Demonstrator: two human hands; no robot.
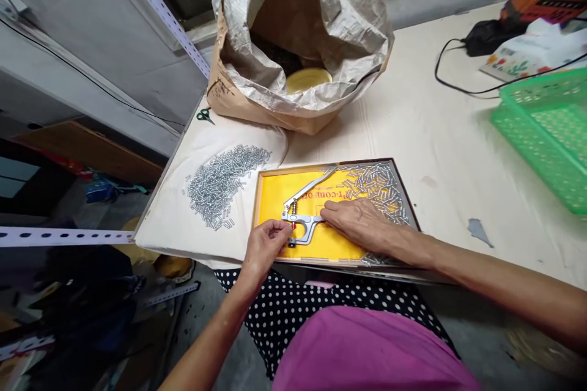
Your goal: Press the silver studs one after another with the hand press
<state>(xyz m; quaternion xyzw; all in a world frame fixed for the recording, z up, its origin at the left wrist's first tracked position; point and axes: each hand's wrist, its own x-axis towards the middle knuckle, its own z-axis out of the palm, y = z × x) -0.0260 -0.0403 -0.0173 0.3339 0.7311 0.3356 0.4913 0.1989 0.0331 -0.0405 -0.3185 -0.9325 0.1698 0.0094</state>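
A shallow tray (257, 195) with a yellow lining sits at the table's near edge. On it stands a small metal hand press (302, 208) with a long lever pointing up right. My left hand (265, 245) is pinched shut at the press's jaw, on a tiny part I cannot make out. My right hand (362, 223) lies on the tray beside the press, fingers pressed together at its base. Several small silver metal pieces (383, 186) fill the tray's right side. Another heap of the silver pieces (224, 183) lies on a white cloth (183, 226) to the left.
A big paper sack (298, 43) with a yellow lid inside stands behind the tray. Small green scissors (205, 115) lie by its left side. A green plastic basket (548, 134) sits at the right, with a black cable (458, 82) and boxes behind. The table edge drops off left.
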